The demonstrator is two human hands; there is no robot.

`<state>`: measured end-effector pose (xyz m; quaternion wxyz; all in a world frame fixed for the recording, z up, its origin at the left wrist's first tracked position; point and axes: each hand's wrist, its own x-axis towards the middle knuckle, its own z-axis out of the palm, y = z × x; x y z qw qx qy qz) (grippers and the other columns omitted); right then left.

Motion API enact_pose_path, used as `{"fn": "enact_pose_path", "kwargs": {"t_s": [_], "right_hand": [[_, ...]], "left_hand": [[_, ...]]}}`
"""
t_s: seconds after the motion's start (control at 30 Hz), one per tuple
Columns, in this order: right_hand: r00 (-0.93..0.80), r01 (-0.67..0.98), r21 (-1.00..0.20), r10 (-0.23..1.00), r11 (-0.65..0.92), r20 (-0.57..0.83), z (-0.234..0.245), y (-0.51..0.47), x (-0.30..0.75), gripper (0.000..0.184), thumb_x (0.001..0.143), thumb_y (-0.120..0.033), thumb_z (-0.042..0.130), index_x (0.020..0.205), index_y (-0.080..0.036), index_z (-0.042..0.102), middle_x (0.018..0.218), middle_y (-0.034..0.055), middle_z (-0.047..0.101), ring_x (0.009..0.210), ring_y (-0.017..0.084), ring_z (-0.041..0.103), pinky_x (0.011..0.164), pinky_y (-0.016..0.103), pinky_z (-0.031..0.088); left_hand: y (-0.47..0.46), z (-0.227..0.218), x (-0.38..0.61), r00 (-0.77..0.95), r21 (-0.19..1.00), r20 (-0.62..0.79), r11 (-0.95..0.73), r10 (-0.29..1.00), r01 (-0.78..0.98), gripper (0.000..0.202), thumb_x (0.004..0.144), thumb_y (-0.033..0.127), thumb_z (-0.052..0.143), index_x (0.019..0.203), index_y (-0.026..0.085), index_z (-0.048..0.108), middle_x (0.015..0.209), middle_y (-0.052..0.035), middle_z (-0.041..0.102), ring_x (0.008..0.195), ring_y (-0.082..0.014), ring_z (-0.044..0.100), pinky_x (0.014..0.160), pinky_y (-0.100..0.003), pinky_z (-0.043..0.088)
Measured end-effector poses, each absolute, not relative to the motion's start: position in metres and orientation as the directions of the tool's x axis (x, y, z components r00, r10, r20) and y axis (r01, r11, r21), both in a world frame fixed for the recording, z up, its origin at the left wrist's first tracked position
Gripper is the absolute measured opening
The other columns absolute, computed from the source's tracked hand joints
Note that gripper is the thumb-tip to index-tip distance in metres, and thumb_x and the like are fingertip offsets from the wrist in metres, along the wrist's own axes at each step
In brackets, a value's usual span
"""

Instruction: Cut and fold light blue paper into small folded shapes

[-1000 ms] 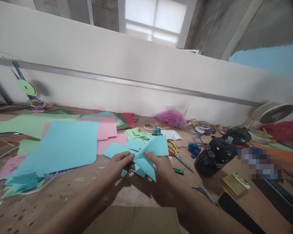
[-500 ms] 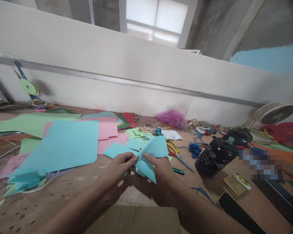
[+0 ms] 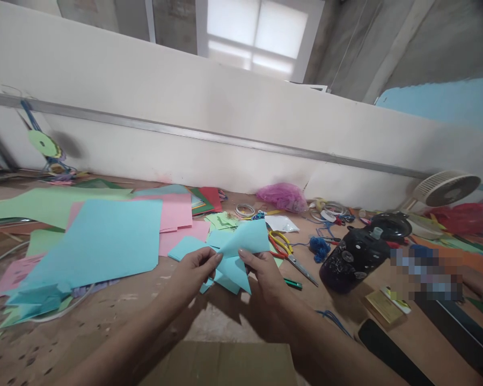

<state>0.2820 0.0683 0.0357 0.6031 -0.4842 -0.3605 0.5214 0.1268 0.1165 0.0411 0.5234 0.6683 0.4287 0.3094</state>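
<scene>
Pinched by the thumb and fingers of the left hand (image 3: 199, 266) and the right hand (image 3: 265, 272), a folded blue paper (image 3: 247, 238) is being held up over the middle of the brown table (image 3: 129, 319), with one corner pointing down. Small blue pieces (image 3: 183, 246) are being partly hidden behind it and the left hand. To the left, pink paper (image 3: 179, 206) and green paper (image 3: 44, 203) are being partly covered by a big blue sheet (image 3: 116, 241), while room on the right is being taken up by scissors (image 3: 301, 268), a green cutter (image 3: 293, 284) and a black jug (image 3: 348, 257).
</scene>
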Motion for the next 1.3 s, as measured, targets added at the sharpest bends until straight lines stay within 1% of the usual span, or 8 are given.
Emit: {"fn": "enact_pose_path", "kwargs": {"t_s": [0.23,0.47,0.57,0.7,0.83,0.93,1.07,1.3], "right_hand": [[0.167,-0.473,-0.872,0.959,-0.124,-0.227,0.047,0.058,0.272,0.034,0.062,-0.035,0.078,0.09,-0.018,0.069,0.081,0.006,0.074,0.069,0.022,0.066,0.06,0.033,0.052],[0.153,-0.412,-0.911,0.984,-0.024,-0.096,0.033,0.069,0.283,0.026,0.063,-0.033,0.077,0.081,-0.015,0.069,0.076,0.0048,0.071,0.064,0.018,0.061,0.062,0.031,0.048],[0.272,-0.272,-0.96,0.962,0.063,-0.014,0.026,0.079,0.303,0.025,0.066,-0.036,0.076,0.072,-0.015,0.064,0.063,0.0012,0.064,0.056,0.013,0.054,0.057,0.026,0.044],[0.369,0.015,-0.972,0.903,0.233,0.222,0.042,0.083,0.33,0.03,0.075,-0.039,0.068,0.1,-0.022,0.065,0.096,0.0028,0.067,0.081,0.017,0.059,0.074,0.031,0.048],[0.116,0.587,-0.704,0.819,0.399,0.562,0.068,0.07,0.33,0.031,0.079,-0.031,0.068,0.11,-0.027,0.066,0.115,0.0058,0.064,0.109,0.025,0.052,0.095,0.04,0.037],[-0.207,0.716,-0.499,0.831,0.488,0.516,0.071,0.06,0.315,0.025,0.082,-0.027,0.068,0.106,-0.029,0.069,0.109,0.0049,0.068,0.107,0.025,0.052,0.095,0.041,0.033],[-0.347,0.773,-0.374,0.835,0.512,0.426,0.057,0.058,0.3,0.018,0.082,-0.029,0.07,0.1,-0.026,0.07,0.095,0.005,0.071,0.098,0.024,0.054,0.087,0.038,0.032],[-0.318,0.721,-0.513,0.88,0.466,0.352,0.061,0.066,0.316,0.017,0.086,-0.03,0.064,0.073,-0.021,0.071,0.071,0.0021,0.069,0.076,0.019,0.055,0.072,0.031,0.035]], "left_hand": [[0.116,0.039,0.127,0.468,0.974,-0.019,-0.089,0.883,0.207,0.037,0.079,0.053,0.055,0.061,0.021,0.051,0.054,0.0053,0.046,0.054,-0.0134,0.043,0.053,-0.024,0.032],[0.117,0.042,0.126,0.501,0.971,-0.037,-0.089,0.865,0.224,0.036,0.079,0.052,0.053,0.063,0.021,0.051,0.056,0.0047,0.049,0.055,-0.0136,0.044,0.055,-0.024,0.033],[0.124,0.044,0.119,0.495,0.949,-0.012,-0.145,0.869,0.279,0.037,0.08,0.051,0.052,0.059,0.021,0.047,0.054,0.0052,0.047,0.055,-0.0139,0.043,0.055,-0.024,0.032],[0.13,0.05,0.11,0.532,0.896,0.018,-0.249,0.847,0.367,0.036,0.082,0.049,0.051,0.059,0.022,0.044,0.054,0.0053,0.047,0.055,-0.0144,0.043,0.055,-0.024,0.031],[0.123,0.06,0.108,0.584,0.801,0.041,-0.376,0.811,0.466,0.032,0.082,0.042,0.05,0.058,0.022,0.048,0.053,0.0044,0.051,0.054,-0.0153,0.046,0.053,-0.025,0.027],[0.114,0.066,0.111,0.591,0.749,0.079,-0.439,0.803,0.496,0.031,0.078,0.038,0.054,0.052,0.023,0.05,0.049,0.0034,0.052,0.05,-0.0156,0.043,0.052,-0.025,0.022],[0.106,0.071,0.115,0.613,0.726,0.127,-0.495,0.78,0.478,0.026,0.073,0.034,0.059,0.049,0.024,0.054,0.049,0.0026,0.055,0.05,-0.016,0.043,0.052,-0.025,0.021],[0.11,0.073,0.112,0.677,0.71,0.06,-0.508,0.733,0.487,0.032,0.076,0.036,0.057,0.048,0.023,0.05,0.045,0.0037,0.05,0.047,-0.0147,0.04,0.05,-0.025,0.021]]}}
